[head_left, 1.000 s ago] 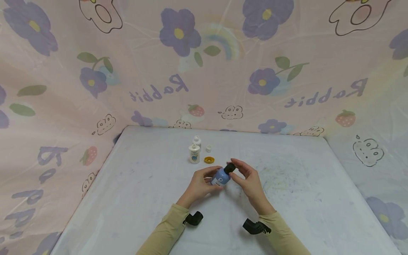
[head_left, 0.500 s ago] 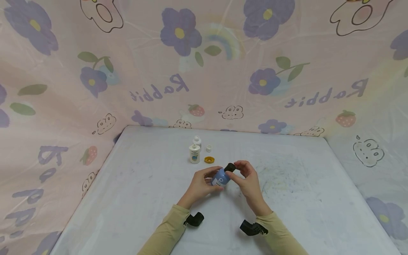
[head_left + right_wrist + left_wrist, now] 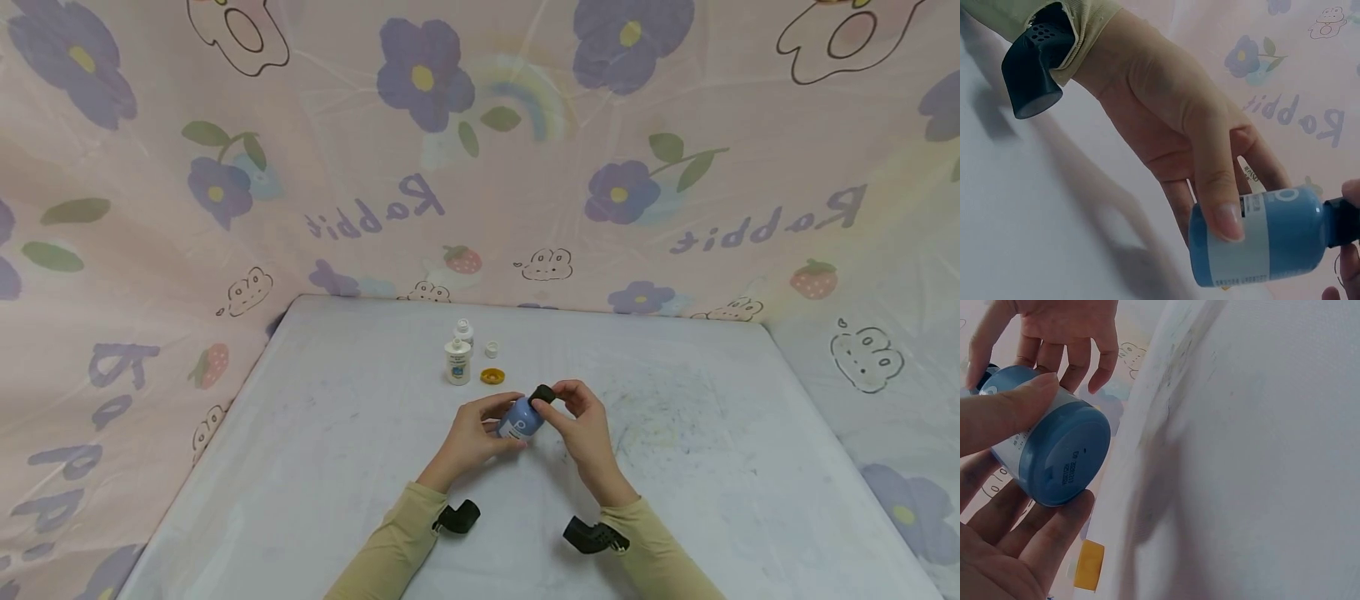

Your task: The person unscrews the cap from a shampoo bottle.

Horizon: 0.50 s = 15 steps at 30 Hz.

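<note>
My left hand (image 3: 468,429) grips a small blue bottle (image 3: 517,419) with a white label, its thumb on one side and fingers on the other. The bottle is held tilted above the table, neck toward the upper right. On its neck sits a black cap (image 3: 542,395), which my right hand (image 3: 588,429) pinches between thumb and fingers. In the left wrist view the bottle's round base (image 3: 1069,459) with printed characters faces the camera. Fingers of the right hand (image 3: 1352,250) reach the cap at the edge of the right wrist view.
Beyond the hands stand two white bottles without caps, a labelled one (image 3: 457,364) in front of another (image 3: 463,330). Beside them lie a white cap (image 3: 491,350) and a yellow cap (image 3: 492,377). A patterned cloth (image 3: 525,200) hangs behind the white-covered table (image 3: 360,400).
My right hand's thumb and fingers have turned around the black cap, and its wrist has shifted slightly left. The left hand keeps the blue bottle almost still.
</note>
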### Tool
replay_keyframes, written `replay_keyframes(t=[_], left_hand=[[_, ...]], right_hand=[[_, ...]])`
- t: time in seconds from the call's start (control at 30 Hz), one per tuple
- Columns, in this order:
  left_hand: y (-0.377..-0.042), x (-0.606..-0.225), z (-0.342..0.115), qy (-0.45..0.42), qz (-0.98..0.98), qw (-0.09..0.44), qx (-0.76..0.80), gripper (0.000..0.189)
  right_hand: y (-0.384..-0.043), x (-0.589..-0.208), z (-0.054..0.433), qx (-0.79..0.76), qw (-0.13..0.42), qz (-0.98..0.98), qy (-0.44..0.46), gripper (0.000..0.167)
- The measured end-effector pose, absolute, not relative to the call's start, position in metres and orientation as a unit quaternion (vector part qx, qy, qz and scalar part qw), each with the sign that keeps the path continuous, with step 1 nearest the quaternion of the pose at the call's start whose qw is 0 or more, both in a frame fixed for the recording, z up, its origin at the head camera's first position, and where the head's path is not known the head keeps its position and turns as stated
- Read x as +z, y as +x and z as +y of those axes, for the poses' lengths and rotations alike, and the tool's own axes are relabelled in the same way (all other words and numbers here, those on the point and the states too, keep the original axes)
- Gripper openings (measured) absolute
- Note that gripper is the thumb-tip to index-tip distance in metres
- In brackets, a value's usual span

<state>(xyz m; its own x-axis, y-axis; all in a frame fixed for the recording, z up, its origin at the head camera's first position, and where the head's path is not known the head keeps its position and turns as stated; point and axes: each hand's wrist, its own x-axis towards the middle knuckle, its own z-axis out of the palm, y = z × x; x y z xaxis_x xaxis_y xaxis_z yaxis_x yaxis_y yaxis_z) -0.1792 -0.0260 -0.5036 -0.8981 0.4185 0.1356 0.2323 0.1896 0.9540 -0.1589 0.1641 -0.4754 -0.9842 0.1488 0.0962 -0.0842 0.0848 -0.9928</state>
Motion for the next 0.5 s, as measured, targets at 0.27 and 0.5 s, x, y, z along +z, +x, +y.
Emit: replay_keyframes(t=[0.27, 0.5], left_hand=[[-0.179, -0.503, -0.026, 0.208, 0.766, 0.080, 0.603, 0.068], [-0.179, -0.502, -0.026, 0.203, 0.763, 0.086, 0.607, 0.068]], right_hand=[[-0.159, -0.475, 0.166, 0.676, 0.076, -0.733, -0.012, 0.035], [-0.153, -0.458, 0.167, 0.673, 0.054, -0.738, -0.001, 0.036]])
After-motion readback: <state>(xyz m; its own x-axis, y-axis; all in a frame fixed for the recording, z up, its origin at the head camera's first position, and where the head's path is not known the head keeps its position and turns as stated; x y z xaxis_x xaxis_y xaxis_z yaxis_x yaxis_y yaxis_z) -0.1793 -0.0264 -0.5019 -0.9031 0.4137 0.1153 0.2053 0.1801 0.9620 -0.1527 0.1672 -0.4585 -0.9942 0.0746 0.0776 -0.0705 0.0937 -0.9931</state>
